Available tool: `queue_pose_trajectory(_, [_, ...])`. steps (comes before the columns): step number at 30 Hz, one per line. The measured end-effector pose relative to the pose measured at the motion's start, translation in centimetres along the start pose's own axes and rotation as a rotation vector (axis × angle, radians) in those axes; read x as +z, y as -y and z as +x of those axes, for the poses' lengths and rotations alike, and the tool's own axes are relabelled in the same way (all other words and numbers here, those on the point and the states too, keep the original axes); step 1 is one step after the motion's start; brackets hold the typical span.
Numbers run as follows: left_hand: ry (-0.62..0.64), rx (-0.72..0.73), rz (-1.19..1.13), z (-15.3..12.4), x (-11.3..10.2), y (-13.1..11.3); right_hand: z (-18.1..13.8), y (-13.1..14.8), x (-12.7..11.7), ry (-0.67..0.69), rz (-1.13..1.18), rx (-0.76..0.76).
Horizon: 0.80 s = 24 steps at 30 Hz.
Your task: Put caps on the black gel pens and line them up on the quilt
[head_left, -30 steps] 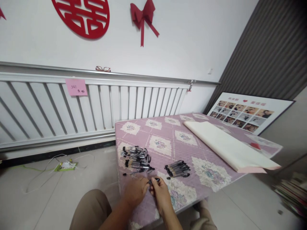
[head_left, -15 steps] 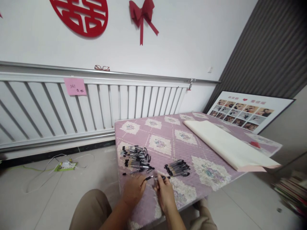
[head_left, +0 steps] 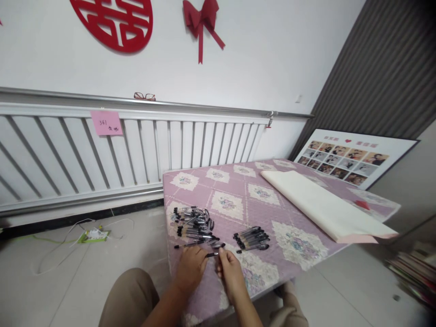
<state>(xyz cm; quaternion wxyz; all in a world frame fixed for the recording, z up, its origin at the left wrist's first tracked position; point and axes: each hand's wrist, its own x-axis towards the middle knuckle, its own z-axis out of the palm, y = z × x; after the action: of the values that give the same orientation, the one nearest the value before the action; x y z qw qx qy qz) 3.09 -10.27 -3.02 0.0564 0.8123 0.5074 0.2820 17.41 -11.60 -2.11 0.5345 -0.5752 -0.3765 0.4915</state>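
My left hand (head_left: 191, 268) is closed around one end of a black pen (head_left: 211, 255), holding it nearly level low over the table's near left part. At the pen's right end, my right hand (head_left: 231, 272) is closed, thumb and fingertips pinching it and hiding that end. A loose pile of black and clear pens (head_left: 194, 225) lies just beyond my left hand. Right of it, beyond my right hand, a neater group of capped pens (head_left: 252, 237) lies side by side. One dark pen part (head_left: 218, 245) rests close to my fingertips.
A purple flowered cloth (head_left: 235, 177) covers the table. On its right side lies a long cream sheet (head_left: 306, 202), with a red item (head_left: 361, 205) beyond. A photo board (head_left: 344, 144) leans at the back right. On the floor sits a power strip (head_left: 95, 235) with cables.
My right hand has turned and closed on the end of the pen held by my left hand. The dark piece it held before no longer shows between its fingers.
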Motion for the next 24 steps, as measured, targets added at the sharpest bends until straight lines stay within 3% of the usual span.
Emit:
queue_pose_trajectory(5, [0.013,0.022,0.010,0.03,-0.13,-0.07,0.04,-0.01,0.28,0.002,-0.118,-0.008])
queue_pose_trajectory(24, [0.085,0.011,0.069,0.15,0.05,0.01,0.08,0.09,0.03,0.060,-0.040,0.028])
